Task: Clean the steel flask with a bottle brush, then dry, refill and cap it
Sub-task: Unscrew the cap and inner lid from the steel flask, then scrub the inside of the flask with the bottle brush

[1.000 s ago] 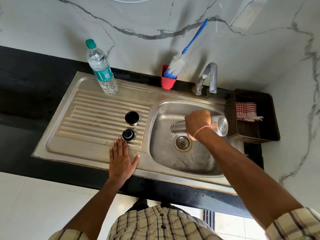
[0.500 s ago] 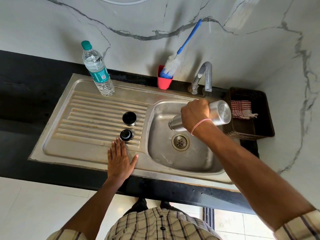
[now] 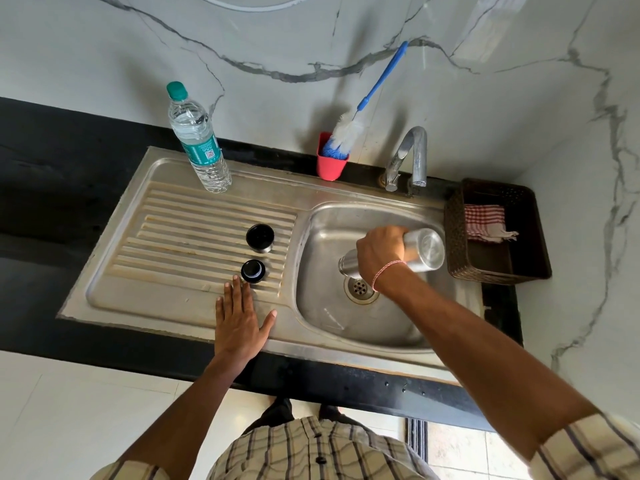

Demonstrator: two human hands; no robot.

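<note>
One head-worn wide-angle camera is looking forward and steeply down, close over the sink [image 3: 311, 188]; wall [image 3: 277, 36] is filling the top, the wearer's shirt [image 3: 311, 452] the bottom.

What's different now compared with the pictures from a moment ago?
The right hand keeps gripping the steel flask over the sink basin; the flask's raised base has dipped back down, mouth still toward the drain. Nothing was picked up or let go. The left hand stays flat on the draining board; the larger black cap, smaller black cap, clear water bottle and blue bottle brush have not moved.
</note>
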